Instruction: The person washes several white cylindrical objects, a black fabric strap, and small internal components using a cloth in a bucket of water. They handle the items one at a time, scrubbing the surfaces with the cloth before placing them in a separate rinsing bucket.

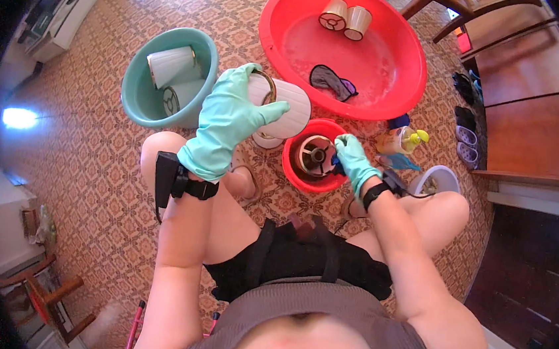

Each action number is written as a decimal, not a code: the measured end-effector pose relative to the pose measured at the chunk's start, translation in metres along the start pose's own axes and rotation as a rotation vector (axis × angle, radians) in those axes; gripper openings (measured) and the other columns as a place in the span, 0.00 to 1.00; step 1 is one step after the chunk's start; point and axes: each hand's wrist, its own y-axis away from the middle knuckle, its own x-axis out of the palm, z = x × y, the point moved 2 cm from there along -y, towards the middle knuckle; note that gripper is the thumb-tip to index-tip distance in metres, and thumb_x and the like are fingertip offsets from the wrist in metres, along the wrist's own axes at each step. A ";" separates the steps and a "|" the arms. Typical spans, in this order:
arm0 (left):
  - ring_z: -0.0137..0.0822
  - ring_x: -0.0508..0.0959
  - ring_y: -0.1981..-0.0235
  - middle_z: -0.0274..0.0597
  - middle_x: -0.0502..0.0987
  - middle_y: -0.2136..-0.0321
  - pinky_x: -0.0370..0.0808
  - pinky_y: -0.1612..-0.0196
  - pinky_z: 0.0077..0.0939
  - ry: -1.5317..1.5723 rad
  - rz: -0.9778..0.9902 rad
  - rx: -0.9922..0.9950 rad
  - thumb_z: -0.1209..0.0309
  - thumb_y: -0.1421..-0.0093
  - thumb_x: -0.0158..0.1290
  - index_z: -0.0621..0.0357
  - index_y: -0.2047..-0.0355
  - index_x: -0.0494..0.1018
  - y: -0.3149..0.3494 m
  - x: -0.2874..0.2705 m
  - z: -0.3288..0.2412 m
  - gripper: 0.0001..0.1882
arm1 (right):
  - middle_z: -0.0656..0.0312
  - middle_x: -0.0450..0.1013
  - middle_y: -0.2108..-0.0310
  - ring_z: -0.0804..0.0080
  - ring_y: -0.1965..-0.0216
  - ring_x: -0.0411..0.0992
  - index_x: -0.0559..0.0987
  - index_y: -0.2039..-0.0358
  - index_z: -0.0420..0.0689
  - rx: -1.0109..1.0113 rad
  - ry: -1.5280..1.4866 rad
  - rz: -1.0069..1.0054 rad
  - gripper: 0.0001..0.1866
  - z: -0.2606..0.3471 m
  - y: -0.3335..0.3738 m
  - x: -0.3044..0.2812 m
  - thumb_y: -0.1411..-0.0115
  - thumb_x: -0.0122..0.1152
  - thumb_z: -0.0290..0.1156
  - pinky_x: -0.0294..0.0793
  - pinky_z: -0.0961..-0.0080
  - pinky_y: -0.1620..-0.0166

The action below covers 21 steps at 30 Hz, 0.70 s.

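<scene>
My left hand (224,123), in a mint rubber glove, grips a white pleated lampshade (293,113) with a gold rim, thumb across its side. It is held tilted beside the small red bucket (290,177). In that bucket sits a round white piece with a spoked ring (310,156), partly hidden. My right hand (356,162), gloved alike, is at the bucket's right edge with its fingers closed on something dark blue (338,167), mostly hidden and perhaps a cloth. Below the held lampshade, another pale round thing (268,141) shows in part.
A teal tub (130,98) at left holds white lampshades. The large red basin (406,96) beyond holds two more lampshades (346,19) and a dark grey cloth (331,80). On the right stand a yellow-topped pump bottle (397,141), a pale basin (448,179) and shoes (466,144).
</scene>
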 end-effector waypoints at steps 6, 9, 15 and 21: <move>0.52 0.74 0.49 0.55 0.74 0.51 0.71 0.44 0.41 0.029 0.004 0.133 0.51 0.58 0.69 0.64 0.45 0.70 0.004 0.018 -0.014 0.43 | 0.60 0.76 0.61 0.73 0.60 0.73 0.75 0.51 0.39 -0.218 -0.029 0.192 0.23 0.030 -0.036 -0.141 0.44 0.70 0.36 0.75 0.73 0.55; 0.50 0.73 0.47 0.54 0.73 0.50 0.69 0.42 0.39 0.010 0.142 0.160 0.51 0.57 0.69 0.64 0.44 0.68 0.003 0.029 -0.032 0.44 | 0.60 0.75 0.60 0.72 0.59 0.73 0.75 0.51 0.40 -0.162 0.067 0.219 0.26 0.039 -0.033 -0.242 0.49 0.73 0.32 0.75 0.74 0.54; 0.51 0.72 0.44 0.56 0.72 0.47 0.67 0.39 0.38 0.086 0.286 0.267 0.52 0.58 0.69 0.63 0.43 0.67 0.017 0.067 -0.026 0.45 | 0.64 0.73 0.64 0.75 0.65 0.73 0.71 0.52 0.41 -0.086 -0.231 0.120 0.20 0.116 0.049 -0.285 0.42 0.67 0.31 0.76 0.76 0.62; 0.53 0.71 0.43 0.58 0.72 0.47 0.66 0.39 0.40 0.123 0.378 0.282 0.51 0.60 0.70 0.63 0.41 0.65 0.046 0.091 -0.041 0.49 | 0.63 0.72 0.62 0.77 0.64 0.72 0.71 0.54 0.43 -0.293 -0.763 -0.129 0.15 0.117 0.102 -0.114 0.39 0.64 0.27 0.77 0.75 0.60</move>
